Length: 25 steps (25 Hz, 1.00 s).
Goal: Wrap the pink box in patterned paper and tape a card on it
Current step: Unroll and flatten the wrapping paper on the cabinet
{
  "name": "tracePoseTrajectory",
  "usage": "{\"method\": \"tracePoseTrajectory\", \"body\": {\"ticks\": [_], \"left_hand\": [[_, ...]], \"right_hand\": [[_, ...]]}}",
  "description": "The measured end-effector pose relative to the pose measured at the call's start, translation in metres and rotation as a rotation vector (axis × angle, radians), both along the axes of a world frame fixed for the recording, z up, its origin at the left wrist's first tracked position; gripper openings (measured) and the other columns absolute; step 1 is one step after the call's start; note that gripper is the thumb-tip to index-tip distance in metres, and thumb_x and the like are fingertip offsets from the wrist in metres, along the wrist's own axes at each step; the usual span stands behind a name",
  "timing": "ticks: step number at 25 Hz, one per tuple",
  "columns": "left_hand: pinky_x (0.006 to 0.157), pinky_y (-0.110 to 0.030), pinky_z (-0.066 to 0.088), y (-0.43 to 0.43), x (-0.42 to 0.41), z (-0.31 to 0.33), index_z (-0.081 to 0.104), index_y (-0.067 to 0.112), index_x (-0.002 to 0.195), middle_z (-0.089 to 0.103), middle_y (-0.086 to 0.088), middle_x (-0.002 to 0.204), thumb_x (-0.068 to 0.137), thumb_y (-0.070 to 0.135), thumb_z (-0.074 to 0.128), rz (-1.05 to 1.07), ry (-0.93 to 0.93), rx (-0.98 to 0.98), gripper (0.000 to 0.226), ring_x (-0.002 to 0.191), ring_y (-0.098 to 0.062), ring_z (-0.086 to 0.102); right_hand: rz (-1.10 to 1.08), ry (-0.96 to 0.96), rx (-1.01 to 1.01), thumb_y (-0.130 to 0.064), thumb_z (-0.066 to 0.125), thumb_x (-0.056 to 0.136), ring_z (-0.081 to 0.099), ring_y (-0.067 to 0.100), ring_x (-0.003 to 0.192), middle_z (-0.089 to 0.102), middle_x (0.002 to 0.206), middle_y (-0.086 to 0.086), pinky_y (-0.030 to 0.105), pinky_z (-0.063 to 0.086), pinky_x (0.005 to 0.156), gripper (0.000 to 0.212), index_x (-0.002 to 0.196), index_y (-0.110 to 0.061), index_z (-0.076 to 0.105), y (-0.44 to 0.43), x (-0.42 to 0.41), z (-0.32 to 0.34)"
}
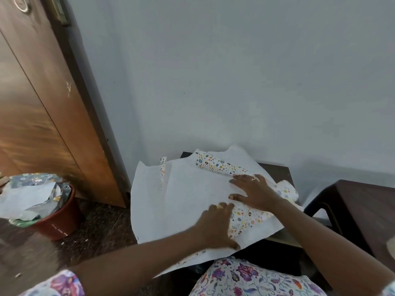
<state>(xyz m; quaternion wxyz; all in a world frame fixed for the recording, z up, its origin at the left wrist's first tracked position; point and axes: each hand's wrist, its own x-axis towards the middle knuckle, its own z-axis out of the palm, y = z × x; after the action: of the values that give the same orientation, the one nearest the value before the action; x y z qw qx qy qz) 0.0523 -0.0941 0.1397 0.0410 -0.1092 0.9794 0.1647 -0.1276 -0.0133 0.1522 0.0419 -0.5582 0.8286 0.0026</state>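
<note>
The right hand (254, 194) lies flat with its fingers spread, palm down, pressing on the white back of the patterned paper (188, 189) towards the right side of the sheet. The left hand (215, 226) sits just near of it, also palm down with fingers straight and close together, pressing the paper where a folded flap (245, 218) shows its printed side of small coloured shapes; the fingertips of the left hand almost reach the right thumb. The paper is spread white side up over a small dark table (277, 170) that stands against the pale wall (235, 82), and it hangs over the table's left and near edges. At the far edge the sheet curls into a loose roll (215, 164) with the print outward. Whether the pink box lies under the paper cannot be told. On the floor (102, 227) to the left stands a reddish bin (57, 221) stuffed with paper scraps (27, 197), beside a brown wooden door (38, 103). A second dark table (363, 201) stands at the right, and a floral dress (245, 278) fills the near edge
</note>
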Motion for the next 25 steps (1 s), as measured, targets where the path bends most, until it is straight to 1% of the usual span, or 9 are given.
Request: {"method": "tracePoseTrajectory", "body": {"ticks": [3,6,9,12,15,17,19,22,25], "left_hand": [[0.103,-0.050,0.031,0.031,0.002,-0.029,0.002,0.012,0.148,0.026,-0.017,0.145,0.078,0.025,0.068,0.025,-0.050,-0.334,0.097,0.124,-0.038,0.035],[0.098,-0.049,0.034,0.023,0.000,-0.034,0.009,0.010,0.147,0.028,-0.018,0.142,0.082,0.023,0.062,0.128,-0.151,-0.333,0.085,0.120,-0.038,0.038],[0.093,-0.042,0.043,0.000,-0.010,-0.023,0.024,0.015,0.141,0.033,-0.014,0.136,0.075,0.026,0.066,0.217,-0.241,-0.010,0.079,0.120,-0.033,0.041],[0.073,-0.029,0.048,-0.032,-0.023,-0.004,0.027,0.013,0.141,0.050,-0.011,0.122,0.066,0.020,0.069,0.257,-0.342,0.471,0.086,0.100,-0.023,0.053],[0.088,-0.029,0.043,-0.062,-0.028,0.014,0.044,0.007,0.127,0.052,-0.007,0.117,0.063,0.018,0.070,0.286,-0.473,0.718,0.070,0.109,-0.023,0.050],[0.092,-0.028,0.038,-0.076,-0.027,0.019,0.058,0.011,0.103,0.052,-0.007,0.121,0.071,0.017,0.066,0.240,-0.570,0.822,0.034,0.120,-0.026,0.047],[0.092,-0.026,0.037,-0.075,-0.022,0.024,0.062,0.010,0.102,0.053,-0.009,0.128,0.073,0.020,0.065,0.195,-0.609,0.855,0.030,0.130,-0.030,0.041],[0.104,-0.032,0.033,-0.053,-0.010,0.021,0.034,0.013,0.140,0.037,-0.008,0.145,0.075,0.038,0.072,0.087,-0.401,0.425,0.080,0.132,-0.026,0.037],[0.102,-0.041,0.038,-0.010,0.009,0.003,0.023,0.015,0.141,0.044,-0.010,0.134,0.067,0.046,0.076,-0.016,-0.128,-0.143,0.097,0.120,-0.030,0.046]], "right_hand": [[-0.220,-0.005,0.254,-0.065,0.016,0.092,0.002,0.024,0.146,0.002,0.159,-0.006,0.057,0.006,0.112,0.057,0.144,-0.044,0.024,-0.010,-0.003,0.001],[-0.492,-0.133,0.367,-0.067,0.014,0.091,0.018,0.030,0.142,0.015,0.157,0.001,0.059,0.009,0.111,0.063,0.144,-0.036,0.027,-0.006,-0.024,0.006],[-0.403,-0.100,0.250,-0.070,0.013,0.089,0.025,0.025,0.140,0.028,0.153,-0.001,0.053,0.014,0.111,0.071,0.142,-0.029,0.033,0.002,-0.026,0.012],[0.120,-0.013,-0.108,-0.088,0.008,0.070,0.034,0.018,0.135,0.043,0.143,-0.001,0.038,0.016,0.110,0.101,0.140,-0.023,0.040,0.008,-0.006,0.023],[0.462,0.143,0.114,-0.077,0.048,0.070,0.037,0.018,0.129,0.043,0.139,0.001,0.036,0.021,0.109,0.093,0.142,-0.020,0.034,0.011,0.016,0.020],[0.332,0.140,0.299,-0.051,0.066,0.076,0.044,0.021,0.124,0.046,0.137,0.002,0.036,0.030,0.105,0.082,0.143,-0.022,0.029,0.007,0.020,0.016],[0.184,0.051,0.414,-0.031,0.070,0.077,0.050,0.022,0.118,0.052,0.131,0.003,0.036,0.041,0.096,0.068,0.136,-0.021,0.039,-0.001,0.017,0.015],[0.111,-0.045,0.538,-0.022,0.070,0.072,0.056,0.020,0.104,0.058,0.116,0.004,0.034,0.049,0.083,0.061,0.129,-0.015,0.050,-0.012,0.017,0.016],[0.023,-0.243,0.633,-0.019,0.073,0.071,0.056,0.017,0.093,0.060,0.114,0.007,0.026,0.043,0.076,0.064,0.129,-0.008,0.051,-0.019,0.024,0.022]]}}
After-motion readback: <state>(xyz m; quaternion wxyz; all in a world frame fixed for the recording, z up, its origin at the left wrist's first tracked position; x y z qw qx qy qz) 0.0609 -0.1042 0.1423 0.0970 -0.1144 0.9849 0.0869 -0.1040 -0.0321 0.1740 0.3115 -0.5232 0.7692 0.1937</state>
